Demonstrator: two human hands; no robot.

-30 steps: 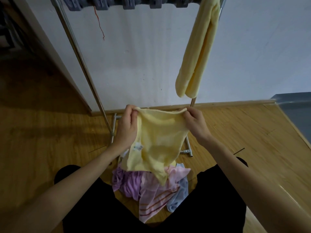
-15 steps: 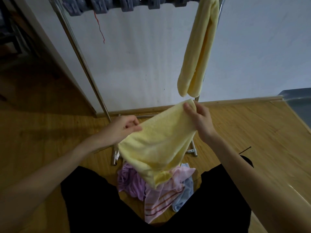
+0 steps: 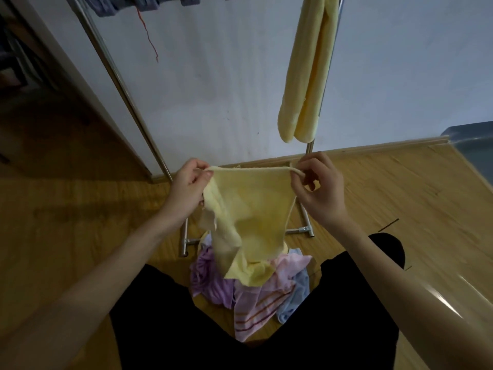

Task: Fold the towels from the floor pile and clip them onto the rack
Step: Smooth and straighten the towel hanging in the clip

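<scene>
I hold a pale yellow towel (image 3: pixel 253 217) stretched by its top edge in front of me. My left hand (image 3: pixel 186 190) pinches the top left corner, and my right hand (image 3: pixel 317 188) pinches the top right corner. The towel hangs down to the floor pile (image 3: pixel 253 292) of purple, pink striped and light blue towels between my knees. Another yellow towel (image 3: pixel 306 70) hangs folded from the right end of the metal rack (image 3: pixel 125 84). Grey clips (image 3: pixel 160 0) line the rack's top bar at the upper edge of the view.
A white wall with a wooden skirting board stands behind the rack. The rack's feet (image 3: pixel 301 231) rest on the wooden floor beside the pile. A grey-blue object (image 3: pixel 474 148) sits at the right edge. A dark doorway opens at the left.
The towel was tilted with my left hand low half a second ago. Both hands now hold its top edge level and pulled apart, so it hangs flat again.
</scene>
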